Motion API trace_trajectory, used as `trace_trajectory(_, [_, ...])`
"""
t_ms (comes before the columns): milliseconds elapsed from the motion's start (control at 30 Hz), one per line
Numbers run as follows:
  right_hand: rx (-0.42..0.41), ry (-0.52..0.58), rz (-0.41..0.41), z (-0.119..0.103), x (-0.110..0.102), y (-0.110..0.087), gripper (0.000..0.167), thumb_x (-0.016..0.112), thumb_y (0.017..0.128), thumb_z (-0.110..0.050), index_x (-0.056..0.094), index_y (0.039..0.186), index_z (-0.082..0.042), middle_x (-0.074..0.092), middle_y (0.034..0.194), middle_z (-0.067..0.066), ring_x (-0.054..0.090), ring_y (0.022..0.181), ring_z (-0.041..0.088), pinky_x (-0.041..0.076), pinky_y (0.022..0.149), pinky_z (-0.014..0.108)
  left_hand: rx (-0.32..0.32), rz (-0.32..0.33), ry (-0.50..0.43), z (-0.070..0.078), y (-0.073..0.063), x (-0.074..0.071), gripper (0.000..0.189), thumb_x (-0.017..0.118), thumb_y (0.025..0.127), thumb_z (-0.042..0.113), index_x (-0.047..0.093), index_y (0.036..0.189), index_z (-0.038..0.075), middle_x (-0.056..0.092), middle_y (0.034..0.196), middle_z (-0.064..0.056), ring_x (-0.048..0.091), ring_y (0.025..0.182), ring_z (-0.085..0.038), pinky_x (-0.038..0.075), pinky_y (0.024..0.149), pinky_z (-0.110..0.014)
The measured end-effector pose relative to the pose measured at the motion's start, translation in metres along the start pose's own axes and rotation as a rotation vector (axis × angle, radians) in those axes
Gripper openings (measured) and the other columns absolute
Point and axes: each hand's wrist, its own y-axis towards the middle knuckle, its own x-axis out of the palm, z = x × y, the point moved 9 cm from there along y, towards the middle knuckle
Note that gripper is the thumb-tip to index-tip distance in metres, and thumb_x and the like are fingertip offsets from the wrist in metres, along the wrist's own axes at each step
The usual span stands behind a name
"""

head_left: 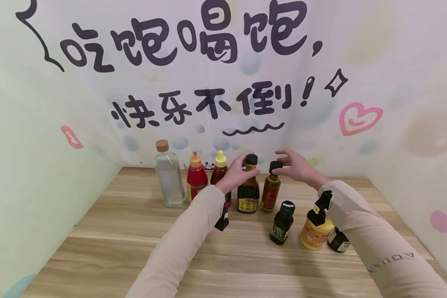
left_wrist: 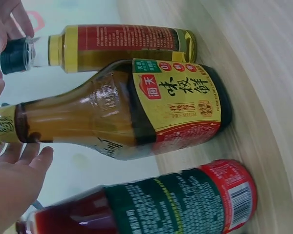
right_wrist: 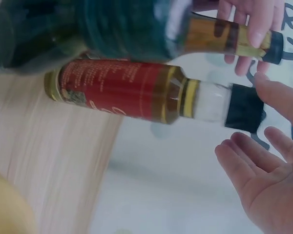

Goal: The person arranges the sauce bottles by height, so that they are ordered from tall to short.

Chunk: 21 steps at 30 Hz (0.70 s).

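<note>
Left hand (head_left: 234, 176): about the neck of a soy sauce bottle (head_left: 248, 190), thumb across the front, fingers reaching behind and fairly straight; whether it grips or merely surrounds the neck cannot be told. Right hand (head_left: 296, 165): widely parted, holding nothing, thumb tip at the black cap of a slim bottle (head_left: 270, 194), other fingers spread away from it; contact uncertain. Sleeves (head_left: 186, 240): pale, long, one to each arm.

Soy sauce bottle: upright on the desk (head_left: 134, 248), black cap, yellow label with Chinese characters. Slim bottle: upright, just to its right, red label, amber contents.

To the left, in a row: a sauce bottle (head_left: 218, 171) with yellow nozzle, partly behind the left arm; a red bottle (head_left: 196, 178) with orange cap; a transparent bottle (head_left: 170, 178) with brown cap, at the end.

Nearer the person, on the right: a small dark green bottle (head_left: 282, 223), upright; a yellow container (head_left: 313, 238); a dark jar (head_left: 339, 241), partly hidden by the right sleeve.

Desk: wood-grained. Behind it: a pale backdrop (head_left: 208, 74) with black Chinese lettering.
</note>
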Motion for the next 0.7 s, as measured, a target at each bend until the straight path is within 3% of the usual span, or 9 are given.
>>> trace_trajectory(167, [0.001,-0.019,0.023,-0.001,-0.013,-0.010,0.063,0.064,0.082,-0.018,0.031,0.133,-0.002,0.039,0.129,0.027,0.038,0.118,0.039,0.037,0.090,0.050,0.008,-0.028,0.042,0.008,0.000,-0.002,0.068,0.063,0.082,0.028,0.027,0.138,0.015,0.035,0.137,-0.008,0.036,0.122,-0.023,0.033,0.097,-0.038])
trace_trajectory(367, [-0.030,-0.033,0.023,-0.005,-0.025,-0.024,0.063,0.064,0.082,-0.023,0.031,0.133,-0.003,0.039,0.130,0.026,0.038,0.118,0.039,0.037,0.090,0.049,0.066,-0.005,0.085,0.029,0.000,-0.012,0.068,0.064,0.081,0.025,0.027,0.137,0.015,0.036,0.137,-0.006,0.032,0.125,-0.020,0.030,0.099,-0.037])
trace_trajectory(700, [-0.074,-0.022,0.027,0.002,-0.040,-0.050,0.062,0.062,0.083,-0.024,0.031,0.132,0.000,0.039,0.129,0.027,0.040,0.116,0.039,0.037,0.090,0.049,0.268,0.073,0.160,0.079,-0.014,-0.015,0.060,0.068,0.078,0.020,0.040,0.131,0.009,0.040,0.134,-0.004,0.035,0.122,-0.016,0.029,0.100,-0.030])
